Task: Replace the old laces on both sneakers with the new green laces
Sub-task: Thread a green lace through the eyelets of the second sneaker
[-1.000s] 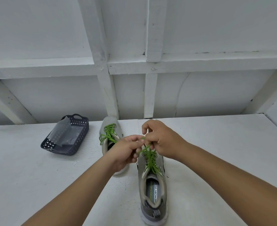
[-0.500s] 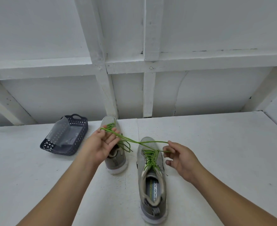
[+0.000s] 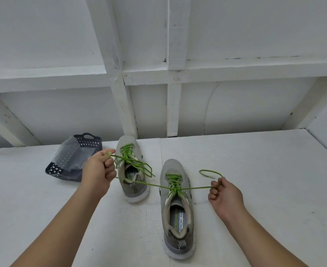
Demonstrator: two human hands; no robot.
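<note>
Hands point(image 3: 99, 170) wider apart, lace point(image 3: 151, 185) taut now

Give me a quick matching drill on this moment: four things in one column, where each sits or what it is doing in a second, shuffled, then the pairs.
Things:
1. near sneaker
2. far sneaker
3. basket
4. right hand

States:
A. holds a clear plastic bag, far left on the table
B. lace ends pulled out to both sides
C. pinches one green lace end
D. laced in green, lace ends lying loose

Pairs: 1-B, 2-D, 3-A, 4-C
</note>
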